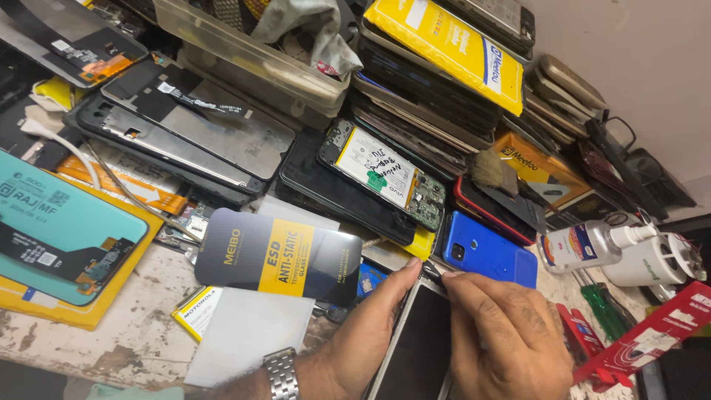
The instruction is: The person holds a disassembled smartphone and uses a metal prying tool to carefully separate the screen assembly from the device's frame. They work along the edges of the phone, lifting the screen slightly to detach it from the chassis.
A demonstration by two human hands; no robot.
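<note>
My left hand [366,330], with a metal watch [281,374] at the wrist, holds a dark-screened phone [415,344] with a silver frame from its left side. Pressed to the phone's top right corner, my right hand [503,337] has its fingertips pinched there; whether they hold a small tool I cannot tell. A grey and yellow flat package [278,255] lies just left of my hands. Just beyond the fingers rests a blue phone [489,252].
Piles of opened phones, back covers and screens fill the worn white bench [89,344]. An open phone with its battery showing [381,174] lies at centre. A teal screen panel [59,237] is at left; a clear pump bottle [592,244], green screwdrivers [603,311] and red packages [644,337] at right.
</note>
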